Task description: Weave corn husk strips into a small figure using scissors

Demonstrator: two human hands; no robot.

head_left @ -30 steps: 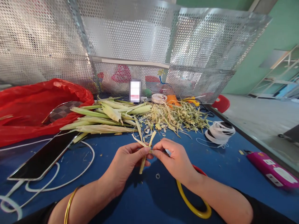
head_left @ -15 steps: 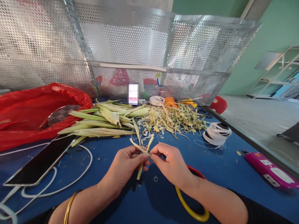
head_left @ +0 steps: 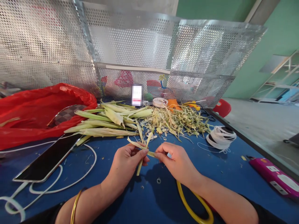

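Note:
My left hand pinches crossed strips of corn husk between thumb and fingers. Strip ends stick out above the fingers, and one hangs below them. To the right, my right hand grips the end of a husk strip that stretches across from the left fingertips. A short length of that strip shows between the hands. Behind them lies a pile of whole corn husks, with a heap of shredded husk bits to its right. Under my right forearm is a yellow-and-red scissors handle.
On the left are a red plastic bag, a dark tablet and a white cable. A spool of white ribbon and a magenta device stand right. A perforated metal panel closes off the back.
My right hand has drawn a little to the right of my left hand, so a length of husk strip now shows between them. The whole view has shifted slightly.

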